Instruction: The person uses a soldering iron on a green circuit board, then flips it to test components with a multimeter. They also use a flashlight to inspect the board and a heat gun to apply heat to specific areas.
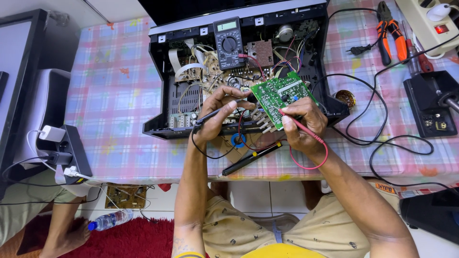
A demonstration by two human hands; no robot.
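Both forearms reach up from the lap to an opened black chassis on the worktop. Left hand grips a black probe; right hand pinches a red probe against a green board tilted between them. Just beyond the hands, a multimeter rests on the chassis. Pliers lie well right.

left hand black probe, right hand red probe, green board.
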